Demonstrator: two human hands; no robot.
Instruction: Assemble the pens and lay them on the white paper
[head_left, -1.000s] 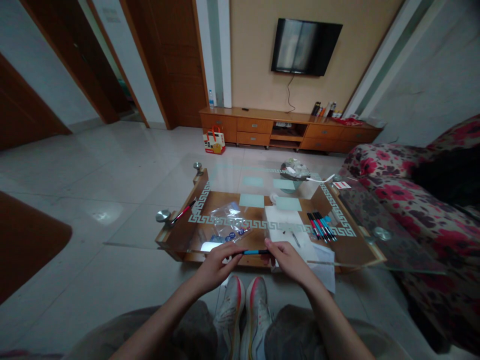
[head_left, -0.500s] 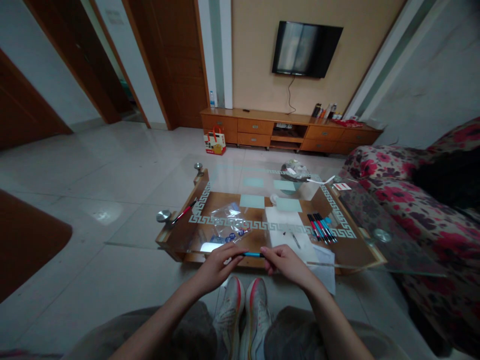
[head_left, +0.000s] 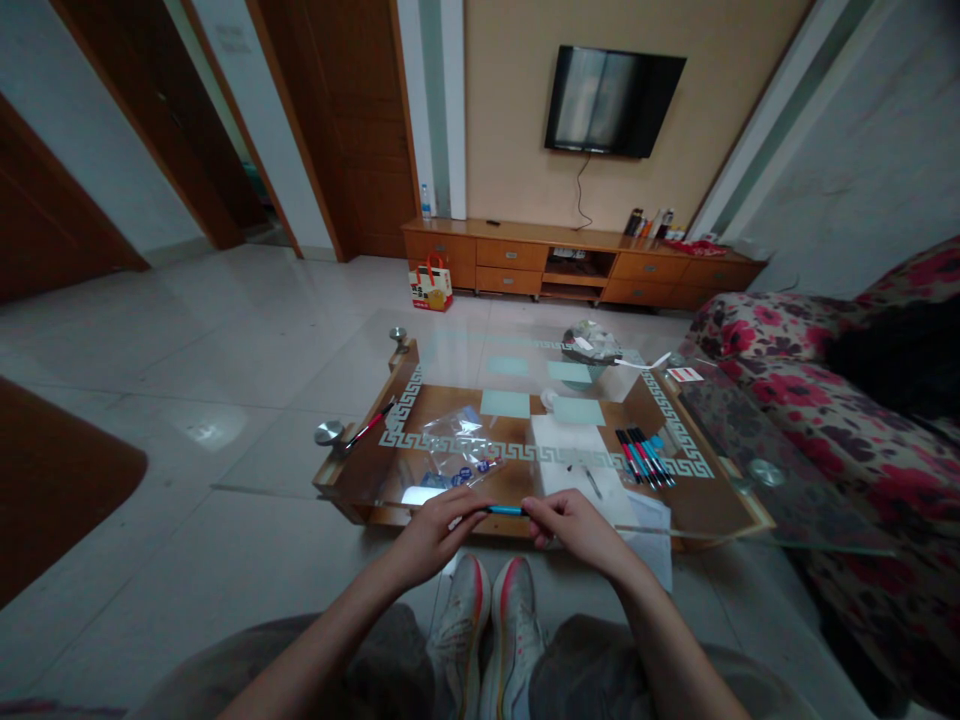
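Between my two hands lies a blue pen (head_left: 505, 510) with dark ends, held level just over the near edge of the glass coffee table (head_left: 277, 478). My left hand (head_left: 442, 525) pinches its left end, and my right hand (head_left: 559, 518) pinches the right end; the fingertips hide both tips. To the right, several red, blue and black pens (head_left: 643, 457) lie side by side on the table. A red and black pen (head_left: 369, 428) rests apart at the left. A clear plastic bag (head_left: 454, 440) lies beyond my left hand.
White paper (head_left: 570, 440) lies beyond my right hand, with a thin dark piece on it. A crumpled bag (head_left: 591, 342) sits at the table's far side. Metal knobs (head_left: 330, 432) stand at the glass corners. A flowered sofa (head_left: 847, 420) borders the right side.
Both hands keep the same pinch on the blue pen. The whole view has shifted very slightly; nothing else has visibly moved.
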